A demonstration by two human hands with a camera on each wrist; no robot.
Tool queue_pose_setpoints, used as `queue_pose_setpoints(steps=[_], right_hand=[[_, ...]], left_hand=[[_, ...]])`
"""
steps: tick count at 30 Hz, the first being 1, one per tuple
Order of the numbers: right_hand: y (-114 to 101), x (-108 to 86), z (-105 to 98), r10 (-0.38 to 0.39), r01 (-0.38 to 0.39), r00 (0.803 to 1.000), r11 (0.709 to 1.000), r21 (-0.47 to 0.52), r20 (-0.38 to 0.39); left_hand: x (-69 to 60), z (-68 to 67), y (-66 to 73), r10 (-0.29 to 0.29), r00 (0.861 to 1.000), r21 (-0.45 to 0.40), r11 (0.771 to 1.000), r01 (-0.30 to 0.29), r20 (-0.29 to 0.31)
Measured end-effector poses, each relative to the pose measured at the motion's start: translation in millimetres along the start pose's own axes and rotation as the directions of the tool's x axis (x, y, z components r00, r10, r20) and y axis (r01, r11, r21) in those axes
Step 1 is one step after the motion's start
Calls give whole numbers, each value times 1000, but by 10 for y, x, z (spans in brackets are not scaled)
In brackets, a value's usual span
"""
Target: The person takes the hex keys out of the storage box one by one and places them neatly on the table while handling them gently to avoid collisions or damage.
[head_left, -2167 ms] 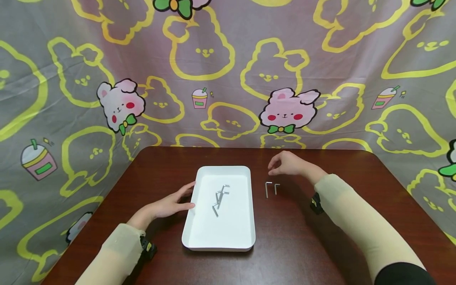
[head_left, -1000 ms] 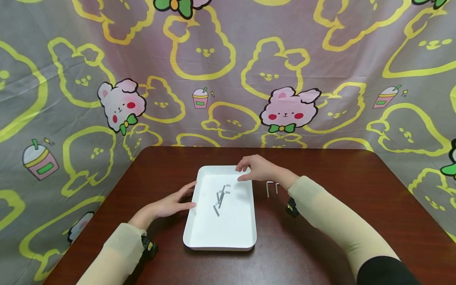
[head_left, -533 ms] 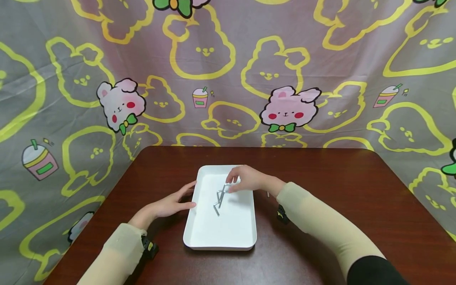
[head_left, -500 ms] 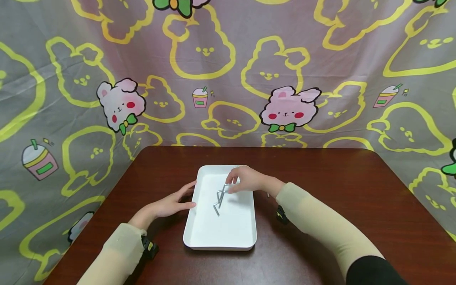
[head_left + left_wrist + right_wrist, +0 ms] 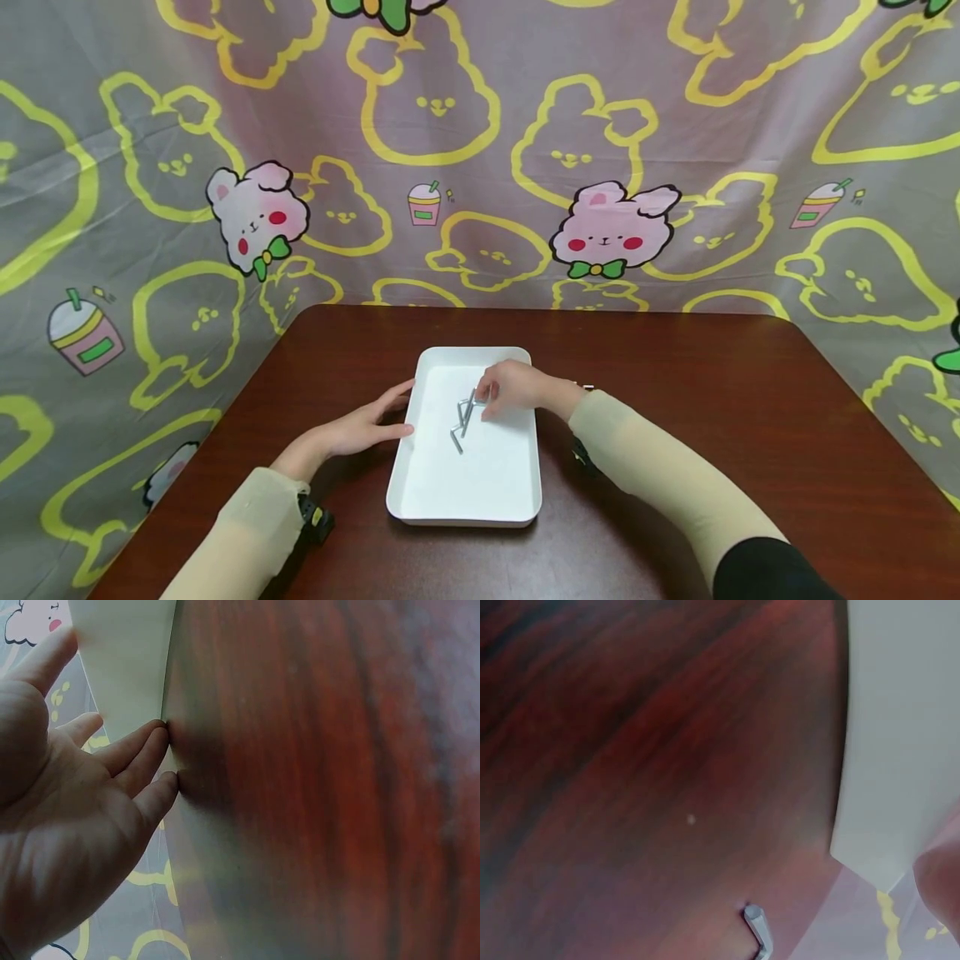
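Note:
Inside the white tray (image 5: 465, 492) lie several bent L-shaped metal keys (image 5: 457, 442), bunched in its upper middle. My right hand (image 5: 513, 388) reaches over the tray's right side, thumb and forefinger slightly apart beside the short arm of one key; whether they touch it cannot be made out. My left hand (image 5: 360, 427) is spread, thumb and fingers touching the tray's left edge; in the left wrist view, fingertips of the left hand (image 5: 82, 802) meet the tray's side (image 5: 127, 667). The right wrist view shows only a bit of my right hand (image 5: 941, 889).
Right of the tray, short ends of metal keys (image 5: 588, 387) show past my right wrist, which hides the rest. One key (image 5: 757, 928) on the table appears in the right wrist view. Behind the dark wooden table (image 5: 675, 350) hangs a patterned cloth (image 5: 480, 108).
From above the table on the right, my right hand has moved left and lowered over the keys in the tray. My left hand has stayed at the tray's edge.

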State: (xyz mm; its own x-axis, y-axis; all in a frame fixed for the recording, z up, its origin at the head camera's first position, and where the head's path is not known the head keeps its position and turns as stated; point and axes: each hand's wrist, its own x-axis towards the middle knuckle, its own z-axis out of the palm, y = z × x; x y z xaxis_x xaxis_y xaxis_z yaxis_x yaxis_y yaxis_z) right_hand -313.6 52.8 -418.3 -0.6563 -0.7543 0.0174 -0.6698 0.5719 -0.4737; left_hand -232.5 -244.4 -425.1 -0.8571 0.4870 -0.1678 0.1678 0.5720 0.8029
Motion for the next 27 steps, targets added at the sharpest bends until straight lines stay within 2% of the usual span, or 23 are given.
queue_pose_setpoints(steps=[7, 14, 27], right_hand=[[-1, 9, 40, -8, 7, 1000, 1000, -25, -19], [-6, 5, 52, -54, 53, 998, 998, -37, -26], [-26, 18, 63, -39, 37, 998, 997, -66, -40]], left_hand=[[1, -1, 12, 6, 1000, 5, 1000, -6, 3], [-11, -1, 18, 4, 1000, 6, 1000, -4, 0], [-15, -5, 13, 0, 1000, 9, 1000, 0, 4]])
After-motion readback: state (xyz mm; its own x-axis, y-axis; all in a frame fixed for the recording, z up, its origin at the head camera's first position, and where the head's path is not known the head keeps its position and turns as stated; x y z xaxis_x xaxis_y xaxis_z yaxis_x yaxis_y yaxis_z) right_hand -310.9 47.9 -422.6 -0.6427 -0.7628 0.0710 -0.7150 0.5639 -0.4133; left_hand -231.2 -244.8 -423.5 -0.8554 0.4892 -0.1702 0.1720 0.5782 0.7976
